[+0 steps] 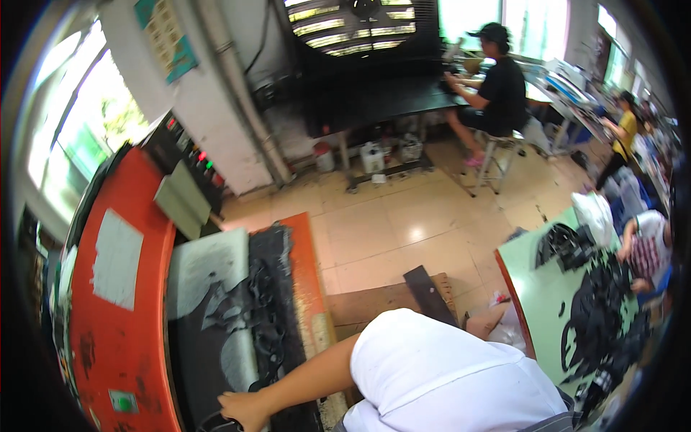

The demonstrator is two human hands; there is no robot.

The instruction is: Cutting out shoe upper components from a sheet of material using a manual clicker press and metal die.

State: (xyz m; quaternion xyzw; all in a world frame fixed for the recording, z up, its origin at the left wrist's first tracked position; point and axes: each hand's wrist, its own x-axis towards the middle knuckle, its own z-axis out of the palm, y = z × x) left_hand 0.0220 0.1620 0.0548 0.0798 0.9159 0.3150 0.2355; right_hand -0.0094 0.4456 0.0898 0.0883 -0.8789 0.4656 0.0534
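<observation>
From the white sleeve (446,360), my bare right forearm reaches down and left to the press bed. My right hand (246,410) is closed on a dark, thin-edged, curved thing (216,423) that looks like a cutting die, mostly cut off by the lower edge. Beneath it spreads dark sheet material (194,360). Just beyond the hand, black cut scraps (263,309) lie tangled across the bed and a pale pad (227,252). My left hand is outside the picture.
The red press body (147,324) with a green button (124,402) stands at left. Right, a pale green table (540,295) bears black pieces (601,317); a person in checked clothing (644,248) sits there. Another person (497,93) sits at a black table (381,101). Cardboard (374,306) lies on the floor.
</observation>
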